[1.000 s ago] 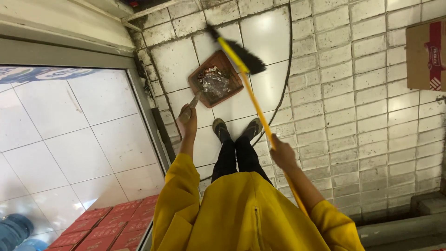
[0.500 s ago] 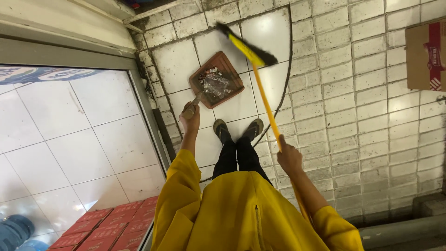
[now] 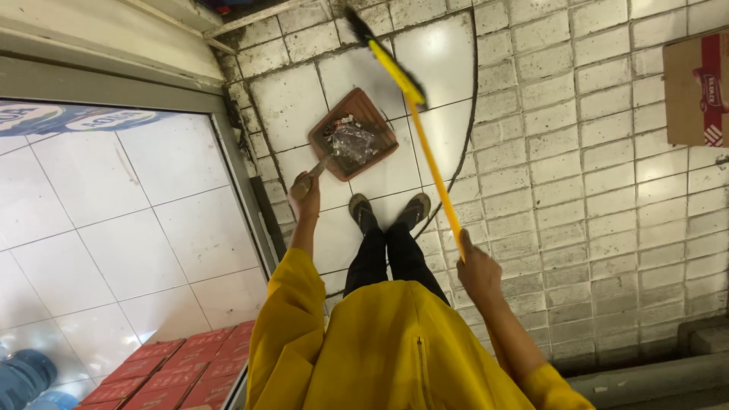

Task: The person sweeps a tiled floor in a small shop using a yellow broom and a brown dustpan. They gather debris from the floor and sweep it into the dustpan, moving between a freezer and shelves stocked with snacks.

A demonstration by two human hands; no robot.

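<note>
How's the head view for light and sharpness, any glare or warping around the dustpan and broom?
Head view: warm, even light; bright glare patches on the glossy floor tiles beyond the dustpan; wide-lens warping bends the brick lines at the edges; the broom head is slightly smeared at the top; the left hand and right hand are sharp; the litter in the dustpan glints, its details unclear.

Open tiled floor right of the broom (image 3: 410,114) and at centre right; cardboard box (image 3: 695,91) blocks the upper right edge. Left: metal door frame (image 3: 243,182) walls off the dustpan (image 3: 353,134). Red crates (image 3: 175,372) fill lower left, feet (image 3: 389,211) sit centre
</note>
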